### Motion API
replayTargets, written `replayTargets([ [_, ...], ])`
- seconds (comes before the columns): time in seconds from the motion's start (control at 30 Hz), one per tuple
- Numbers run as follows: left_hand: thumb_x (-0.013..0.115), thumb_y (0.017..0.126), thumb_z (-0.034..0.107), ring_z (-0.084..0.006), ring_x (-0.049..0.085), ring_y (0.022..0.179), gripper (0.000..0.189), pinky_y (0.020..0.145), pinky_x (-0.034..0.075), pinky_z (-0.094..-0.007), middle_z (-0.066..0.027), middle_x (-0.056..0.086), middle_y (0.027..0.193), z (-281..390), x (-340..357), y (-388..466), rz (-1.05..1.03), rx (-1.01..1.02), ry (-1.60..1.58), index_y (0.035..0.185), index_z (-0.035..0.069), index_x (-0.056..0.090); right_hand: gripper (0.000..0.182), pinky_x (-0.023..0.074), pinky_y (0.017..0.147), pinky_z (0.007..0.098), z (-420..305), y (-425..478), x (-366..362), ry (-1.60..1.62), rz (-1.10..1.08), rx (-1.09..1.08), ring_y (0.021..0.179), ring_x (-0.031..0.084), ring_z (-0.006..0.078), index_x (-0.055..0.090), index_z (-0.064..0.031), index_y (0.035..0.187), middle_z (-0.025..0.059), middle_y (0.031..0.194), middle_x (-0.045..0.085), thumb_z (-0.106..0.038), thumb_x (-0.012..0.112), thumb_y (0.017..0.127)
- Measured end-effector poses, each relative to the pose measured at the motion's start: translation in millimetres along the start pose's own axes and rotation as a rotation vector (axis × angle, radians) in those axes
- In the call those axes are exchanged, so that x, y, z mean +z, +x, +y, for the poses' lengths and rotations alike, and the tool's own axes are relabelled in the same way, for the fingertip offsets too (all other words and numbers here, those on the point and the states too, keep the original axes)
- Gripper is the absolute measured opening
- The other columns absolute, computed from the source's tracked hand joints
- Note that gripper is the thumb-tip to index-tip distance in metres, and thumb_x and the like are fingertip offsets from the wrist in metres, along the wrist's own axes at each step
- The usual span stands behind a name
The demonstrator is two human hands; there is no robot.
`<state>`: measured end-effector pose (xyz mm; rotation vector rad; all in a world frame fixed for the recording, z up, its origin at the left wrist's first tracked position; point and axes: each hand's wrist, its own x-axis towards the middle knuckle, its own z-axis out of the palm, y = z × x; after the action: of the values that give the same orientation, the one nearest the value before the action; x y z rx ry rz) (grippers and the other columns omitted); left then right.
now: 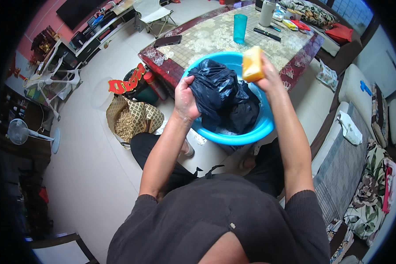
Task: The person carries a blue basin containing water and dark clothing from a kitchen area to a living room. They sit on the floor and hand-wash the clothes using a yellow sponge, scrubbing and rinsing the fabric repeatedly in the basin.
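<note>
A blue plastic basin point(267, 130) stands before me, with a little sudsy water showing at its edges. Wet dark cloth point(232, 99) is bunched inside it, and part of it is raised at the left. My left hand point(187, 99) grips that raised part at the basin's left rim. Over the basin's right side, my right hand point(270, 74) holds up a yellow bar of soap point(252, 64), apart from the cloth. Whitish streaks show on the dark fabric.
Behind the basin, a covered table point(204, 39) bears a teal cup point(240, 28), a phone point(167, 41), a white bottle point(267, 13) and a black-handled object point(267, 34). A patterned bag point(145, 115) of peanuts point(127, 123) stands left. A sofa point(340, 165) lies right.
</note>
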<state>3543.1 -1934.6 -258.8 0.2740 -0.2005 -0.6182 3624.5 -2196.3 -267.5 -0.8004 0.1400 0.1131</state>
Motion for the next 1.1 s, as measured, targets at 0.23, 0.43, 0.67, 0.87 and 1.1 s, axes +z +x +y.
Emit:
replayTargets([
  [0.23, 0.04, 0.091, 0.031, -0.039, 0.059, 0.115, 0.052, 0.106, 0.041, -0.0527, -0.0252, 0.06, 0.124, 4, -6, 18, 0.135, -0.038, 0.022, 0.124, -0.007, 0.055, 0.047, 0.0493, 0.092, 0.0577, -89, 27, -113, 0.119, 0.275, -0.121, 0.113, 0.059, 0.0394, 0.046, -0.0027, 0.133, 0.0195, 0.125, 0.058, -0.026, 0.059, 0.094],
  [0.43, 0.046, 0.1, 0.033, -0.0335, 0.065, 0.105, 0.042, 0.096, 0.052, -0.0482, -0.0208, 0.066, 0.115, -13, -15, 37, 0.397, 0.045, 0.251, 0.119, -0.002, 0.058, 0.044, 0.0552, 0.088, 0.0528, -69, 50, -204, -0.055, 0.368, 0.057, 0.107, 0.063, 0.0353, 0.049, -0.0021, 0.131, 0.0187, 0.122, 0.06, -0.018, 0.061, 0.092],
  [0.67, 0.048, 0.099, 0.033, -0.0307, 0.067, 0.1, 0.039, 0.091, 0.054, -0.0454, -0.0186, 0.068, 0.111, -21, -13, 64, 0.516, 0.016, 0.425, 0.114, -0.001, 0.061, 0.045, 0.0546, 0.082, 0.039, -51, 52, -215, -1.204, 0.687, -0.122, 0.101, 0.067, 0.0262, 0.06, -0.0029, 0.122, 0.016, 0.114, 0.067, -0.028, 0.067, 0.085],
  [0.87, 0.052, 0.099, 0.03, -0.0288, 0.068, 0.099, 0.035, 0.091, 0.054, -0.0432, -0.0162, 0.069, 0.109, -23, 22, 51, 0.412, -0.038, 0.424, 0.112, 0.0, 0.063, 0.044, 0.0494, 0.091, 0.0429, -65, 8, -146, -1.54, 0.79, -0.495, 0.109, 0.063, 0.0317, 0.064, -0.0052, 0.118, 0.0177, 0.117, 0.065, -0.036, 0.064, 0.086],
  [1.1, 0.051, 0.099, 0.028, -0.0313, 0.067, 0.102, 0.032, 0.093, 0.054, -0.0469, -0.0184, 0.068, 0.11, 13, 31, 41, 0.009, -0.035, 0.16, 0.109, 0.001, 0.063, 0.096, 0.0251, 0.115, 0.0377, -30, -45, 7, -1.089, -0.529, -0.263, 0.143, 0.027, 0.0256, 0.019, -0.0117, 0.155, 0.0124, 0.153, 0.033, -0.029, 0.074, 0.078],
])
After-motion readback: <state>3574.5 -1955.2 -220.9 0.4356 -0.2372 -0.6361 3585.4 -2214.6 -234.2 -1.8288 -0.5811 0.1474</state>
